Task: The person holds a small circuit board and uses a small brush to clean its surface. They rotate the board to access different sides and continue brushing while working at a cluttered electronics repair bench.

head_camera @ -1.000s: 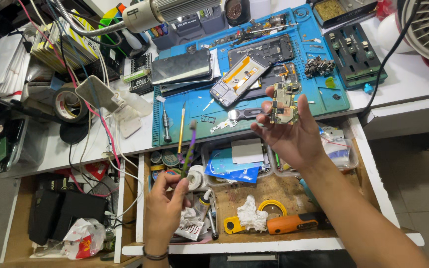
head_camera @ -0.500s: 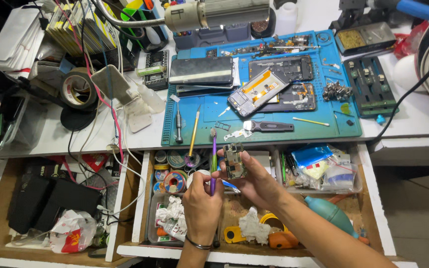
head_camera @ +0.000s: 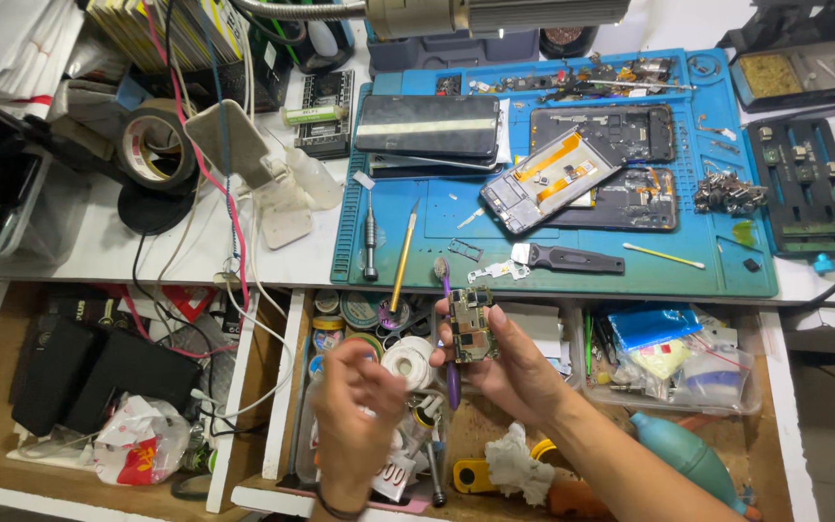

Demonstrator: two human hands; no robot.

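Over open drawer (head_camera: 273, 387), R hand (head_camera: 509, 372) pinches circuit board (head_camera: 471, 324) upright, purple brush (head_camera: 448, 329) just at its 9 o'clock. L hand (head_camera: 359, 406) blurred, fingers curled; can't tell what it grips. Step looks like board cleaning/inspection. Next needs steady board, light strokes.

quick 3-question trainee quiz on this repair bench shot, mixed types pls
1. True or false: the right hand holds a small circuit board.
2. The purple tool stands: A) beside the board at the right hand B) on the blue mat C) in the left drawer?
3. What lies on the mat just left of the yellow-handled tool?

Key: 1 true; 2 A; 3 a small grey screwdriver.
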